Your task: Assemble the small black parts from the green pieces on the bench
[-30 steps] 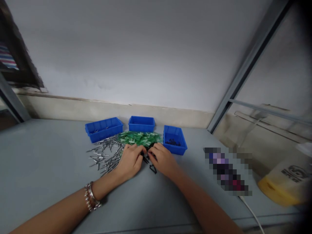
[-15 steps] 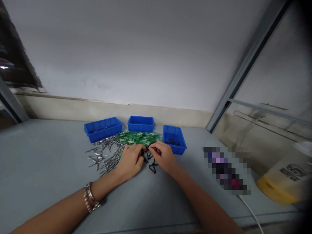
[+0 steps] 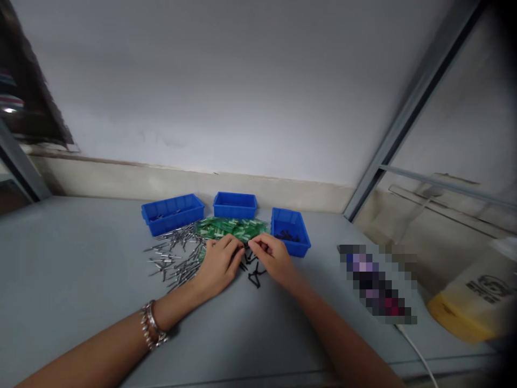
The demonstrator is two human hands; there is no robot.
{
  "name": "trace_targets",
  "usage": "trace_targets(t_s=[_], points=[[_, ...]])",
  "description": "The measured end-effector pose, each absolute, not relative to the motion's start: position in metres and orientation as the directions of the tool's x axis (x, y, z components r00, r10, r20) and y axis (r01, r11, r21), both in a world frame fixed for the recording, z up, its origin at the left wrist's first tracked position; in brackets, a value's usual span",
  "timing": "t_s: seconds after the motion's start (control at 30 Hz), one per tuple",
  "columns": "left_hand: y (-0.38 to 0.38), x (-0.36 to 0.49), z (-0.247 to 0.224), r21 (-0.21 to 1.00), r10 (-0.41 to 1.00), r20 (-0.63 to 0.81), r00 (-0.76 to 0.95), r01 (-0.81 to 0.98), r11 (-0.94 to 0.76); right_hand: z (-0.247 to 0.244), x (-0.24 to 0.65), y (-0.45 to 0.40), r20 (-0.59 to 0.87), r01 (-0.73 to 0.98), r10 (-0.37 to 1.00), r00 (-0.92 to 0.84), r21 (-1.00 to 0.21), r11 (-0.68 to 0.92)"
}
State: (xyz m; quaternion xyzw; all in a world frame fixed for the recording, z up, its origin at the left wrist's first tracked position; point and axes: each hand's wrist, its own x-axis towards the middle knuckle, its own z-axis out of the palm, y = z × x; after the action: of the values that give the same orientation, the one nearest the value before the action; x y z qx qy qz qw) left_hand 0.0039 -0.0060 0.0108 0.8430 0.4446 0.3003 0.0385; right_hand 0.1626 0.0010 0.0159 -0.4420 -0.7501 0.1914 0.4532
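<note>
My left hand (image 3: 221,264) is closed, its thumb and fingertips together at the front edge of a heap of green plastic packets (image 3: 232,228). Facing it, my right hand (image 3: 275,258) pinches with thumb and forefinger. A small dark bit shows between the two hands, too small to name. Just below the fingertips lie several thin black pieces (image 3: 254,278), some bent or crossed. To the left of my left hand spreads a loose pile of slim silver metal pins (image 3: 181,272).
Behind the piles stand a left blue bin (image 3: 177,218) with a few pins, a middle blue bin (image 3: 235,212) and a right blue bin (image 3: 297,248) holding black pieces. Further right are a blurred-out object (image 3: 375,283) with a white cable (image 3: 418,353) and a yellow-based translucent container (image 3: 464,318).
The view has shifted very slightly. My fingertips have moved a little, the right ones drawing slightly apart from the left; both hands stay over the same spot.
</note>
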Motion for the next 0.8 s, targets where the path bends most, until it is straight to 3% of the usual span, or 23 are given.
trace_targets(t_s=[0.17,0.47,0.8], points=[[-0.0073,0.0034,0.0109,0.336,0.763,0.474,0.439,0.711,-0.618,0.0151,0.1641,0.0022,0.487,0.505,0.837,-0.248,-0.672,0.541],[-0.0069,0.0024,0.0106,0.373,0.754,0.490,0.437,0.677,-0.635,0.0101,0.1638,0.0046,0.435,0.422,0.867,-0.243,-0.757,0.498],[-0.0058,0.0027,0.0095,0.369,0.747,0.518,0.417,0.679,-0.635,0.0117,0.1659,0.0056,0.437,0.462,0.860,-0.264,-0.725,0.511]])
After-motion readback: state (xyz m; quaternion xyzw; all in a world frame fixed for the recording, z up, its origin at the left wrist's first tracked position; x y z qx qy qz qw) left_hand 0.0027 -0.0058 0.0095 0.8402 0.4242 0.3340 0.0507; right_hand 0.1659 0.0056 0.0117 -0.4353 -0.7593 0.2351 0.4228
